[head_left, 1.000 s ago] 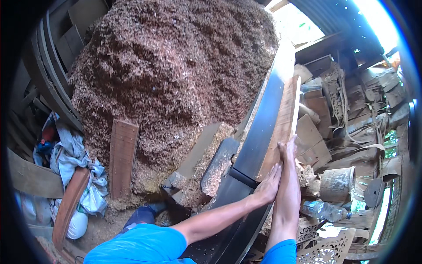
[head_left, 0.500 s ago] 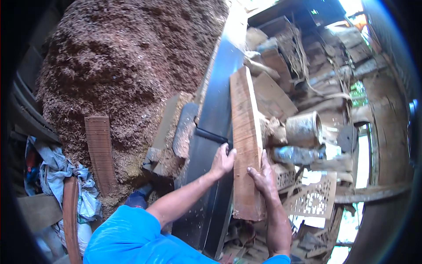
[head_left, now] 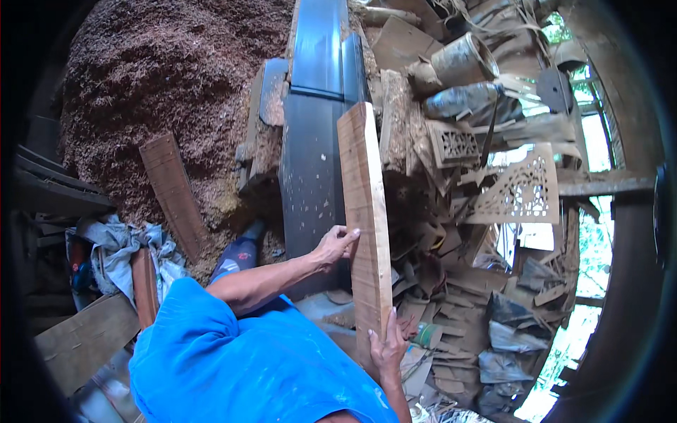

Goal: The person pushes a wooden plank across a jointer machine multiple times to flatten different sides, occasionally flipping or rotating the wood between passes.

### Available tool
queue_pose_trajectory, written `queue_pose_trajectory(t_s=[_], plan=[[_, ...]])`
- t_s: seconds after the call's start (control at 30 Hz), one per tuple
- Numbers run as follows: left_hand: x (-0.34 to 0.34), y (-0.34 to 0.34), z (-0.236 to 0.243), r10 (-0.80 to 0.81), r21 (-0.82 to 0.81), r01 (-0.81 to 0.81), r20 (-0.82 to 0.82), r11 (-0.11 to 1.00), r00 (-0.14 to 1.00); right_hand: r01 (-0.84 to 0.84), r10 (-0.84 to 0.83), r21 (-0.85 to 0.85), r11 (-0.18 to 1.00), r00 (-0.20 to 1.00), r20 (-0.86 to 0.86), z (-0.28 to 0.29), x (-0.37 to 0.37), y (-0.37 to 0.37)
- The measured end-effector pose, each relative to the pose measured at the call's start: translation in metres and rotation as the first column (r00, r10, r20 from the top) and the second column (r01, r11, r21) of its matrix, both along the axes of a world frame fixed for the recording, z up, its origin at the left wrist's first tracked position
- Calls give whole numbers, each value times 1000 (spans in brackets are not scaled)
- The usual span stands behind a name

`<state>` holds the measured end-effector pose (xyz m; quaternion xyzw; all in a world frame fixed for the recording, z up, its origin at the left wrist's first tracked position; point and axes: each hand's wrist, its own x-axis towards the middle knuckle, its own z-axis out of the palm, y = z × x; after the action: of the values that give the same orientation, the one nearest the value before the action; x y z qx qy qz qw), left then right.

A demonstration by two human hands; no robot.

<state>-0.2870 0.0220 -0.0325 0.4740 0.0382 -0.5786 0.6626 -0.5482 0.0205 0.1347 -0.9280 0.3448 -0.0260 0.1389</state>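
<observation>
Both hands hold a long wooden board (head_left: 365, 204), brown on its broad face with a paler strip along its right edge. My left hand (head_left: 336, 247) grips the left edge near mid-length, its thumb lying over the face. Lower down, my right hand (head_left: 388, 344) clasps the right edge close to the near end; some of its fingers are hidden behind the wood. The board's far end overlaps the dark metal bed of a planing machine (head_left: 310, 169), which has a narrow slot across it and scattered wood chips. Whether the board touches the bed, I cannot tell.
A large heap of wood shavings (head_left: 169, 84) rises at the left, with a reddish-brown plank (head_left: 171, 190) leaning on it. To the right are a dusty bucket (head_left: 465, 62), a plastic bottle (head_left: 462, 100) and a carved fretwork panel (head_left: 522, 190). Wood scraps (head_left: 458, 296) litter the lower right.
The board has come back toward me, away from the machine's slot. My right hand has slid toward its near end, and my left hand now grips its edge. The whole view has shifted.
</observation>
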Motion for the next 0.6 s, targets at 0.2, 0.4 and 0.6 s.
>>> queue_pose_trajectory(t_s=[0.2,0.4,0.6], plan=[[-104,52,-18,-122,-107,127,52,986,991,101,-95,25,995,980,-175,9,-124,57],[-106,11,35,34,78,-124,703,989,710,151,-145,37,988,981,-132,-35,-168,81],[-106,-44,-4,140,64,-396,874,916,465,99,-99,5,995,993,-61,-104,-151,64]])
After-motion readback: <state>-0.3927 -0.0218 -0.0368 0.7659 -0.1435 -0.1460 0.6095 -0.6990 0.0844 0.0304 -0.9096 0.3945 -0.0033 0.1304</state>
